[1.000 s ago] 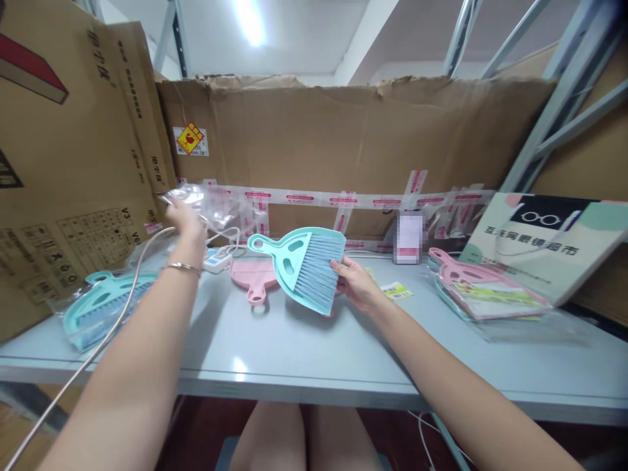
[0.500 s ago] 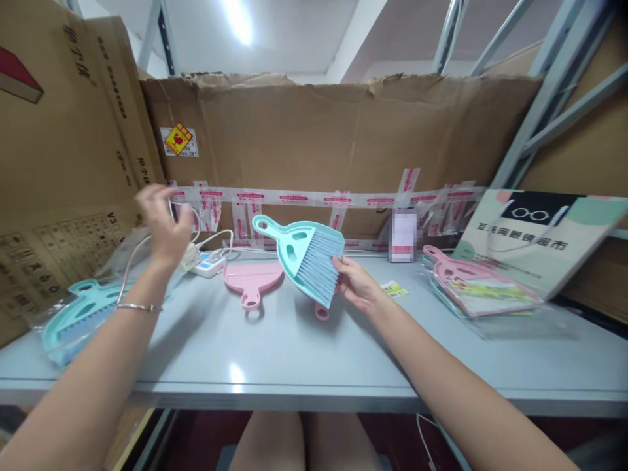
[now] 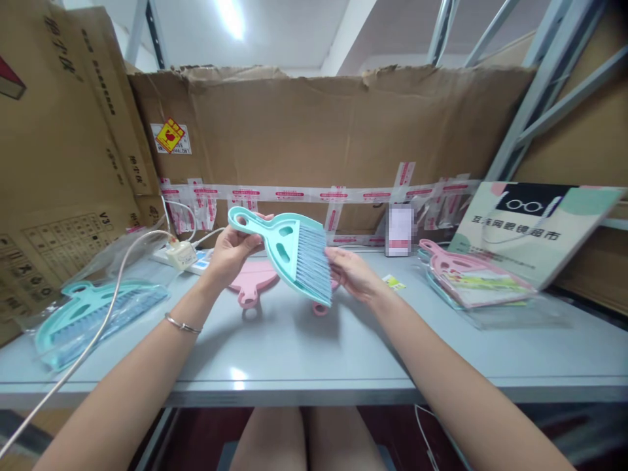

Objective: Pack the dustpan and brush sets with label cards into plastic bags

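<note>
A turquoise hand brush (image 3: 282,242) with blue-grey bristles is held up above the table, its handle pointing left. My left hand (image 3: 235,252) is closed around the handle end. On the other side, my right hand (image 3: 350,271) grips the bristle end, with some of its fingers hidden behind the brush. Below and behind the brush lies a pink dustpan (image 3: 252,281), its handle toward me. Another pink handle (image 3: 321,309) shows just under the bristles; the rest of that thing is hidden.
At left lies a bagged turquoise brush (image 3: 93,317), crossed by a white cable (image 3: 108,314). A power strip with a plug (image 3: 181,254) stands behind. On the right are a bagged pink set (image 3: 471,275), a printed bag (image 3: 530,235) and a phone (image 3: 400,230). Cardboard (image 3: 275,137) closes the back.
My left hand has come down and right from the cable area and taken hold of the brush handle. The brush has shifted slightly left. The white cable now hangs across the left side.
</note>
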Action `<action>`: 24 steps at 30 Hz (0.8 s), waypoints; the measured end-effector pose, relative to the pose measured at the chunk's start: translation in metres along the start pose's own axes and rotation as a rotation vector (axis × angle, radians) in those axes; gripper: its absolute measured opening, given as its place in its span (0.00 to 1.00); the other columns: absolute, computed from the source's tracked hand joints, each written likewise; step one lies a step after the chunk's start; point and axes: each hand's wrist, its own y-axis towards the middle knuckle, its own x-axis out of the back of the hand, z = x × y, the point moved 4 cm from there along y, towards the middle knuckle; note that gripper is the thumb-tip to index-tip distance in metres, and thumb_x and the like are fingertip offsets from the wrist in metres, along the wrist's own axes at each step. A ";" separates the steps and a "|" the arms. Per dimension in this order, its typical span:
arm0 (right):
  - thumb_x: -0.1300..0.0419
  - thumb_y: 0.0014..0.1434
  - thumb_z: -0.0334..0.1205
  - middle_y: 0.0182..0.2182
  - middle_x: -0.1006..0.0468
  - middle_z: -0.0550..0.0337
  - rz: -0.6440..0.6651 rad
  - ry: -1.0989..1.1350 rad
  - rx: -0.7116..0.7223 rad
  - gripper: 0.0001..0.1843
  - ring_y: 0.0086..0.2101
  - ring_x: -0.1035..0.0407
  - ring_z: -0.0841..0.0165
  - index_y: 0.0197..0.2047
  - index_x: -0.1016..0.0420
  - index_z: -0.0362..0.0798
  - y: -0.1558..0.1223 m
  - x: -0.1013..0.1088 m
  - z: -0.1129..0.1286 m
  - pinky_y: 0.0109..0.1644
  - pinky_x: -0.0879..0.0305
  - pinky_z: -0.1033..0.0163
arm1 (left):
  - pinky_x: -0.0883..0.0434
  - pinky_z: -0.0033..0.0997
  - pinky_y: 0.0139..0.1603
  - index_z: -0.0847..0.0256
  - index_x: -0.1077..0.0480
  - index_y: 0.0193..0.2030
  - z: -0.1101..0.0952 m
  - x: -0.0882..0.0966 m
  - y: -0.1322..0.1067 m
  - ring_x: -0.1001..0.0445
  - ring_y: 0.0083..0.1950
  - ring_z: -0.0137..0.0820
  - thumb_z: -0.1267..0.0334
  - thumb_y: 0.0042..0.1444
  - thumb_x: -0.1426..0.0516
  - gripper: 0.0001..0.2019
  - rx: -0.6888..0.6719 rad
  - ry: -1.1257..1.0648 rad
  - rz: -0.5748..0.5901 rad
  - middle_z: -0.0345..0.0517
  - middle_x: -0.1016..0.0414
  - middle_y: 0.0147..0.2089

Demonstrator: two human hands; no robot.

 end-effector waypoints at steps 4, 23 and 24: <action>0.41 0.55 0.44 0.43 0.28 0.56 -0.287 -0.383 0.683 0.16 0.44 0.34 0.66 0.47 0.34 0.52 -0.018 -0.008 0.044 0.49 0.37 0.57 | 0.27 0.39 0.48 0.63 0.32 0.47 -0.009 -0.007 -0.006 0.27 0.51 0.40 0.61 0.51 0.39 0.17 -0.138 0.144 -0.024 0.55 0.28 0.53; 0.52 0.57 0.28 0.41 0.30 0.55 0.056 -0.837 1.145 0.19 0.40 0.33 0.66 0.52 0.40 0.52 -0.038 -0.076 0.083 0.46 0.35 0.58 | 0.31 0.41 0.52 0.57 0.36 0.48 -0.044 -0.022 -0.023 0.29 0.50 0.39 0.62 0.55 0.43 0.14 -0.567 0.762 -0.189 0.49 0.30 0.47; 0.51 0.57 0.29 0.41 0.30 0.56 -0.009 -0.836 1.134 0.20 0.40 0.33 0.66 0.52 0.39 0.52 -0.037 -0.070 0.087 0.46 0.34 0.58 | 0.29 0.39 0.49 0.58 0.36 0.47 -0.044 -0.015 -0.023 0.28 0.47 0.37 0.60 0.56 0.44 0.12 -0.503 0.725 -0.213 0.49 0.30 0.45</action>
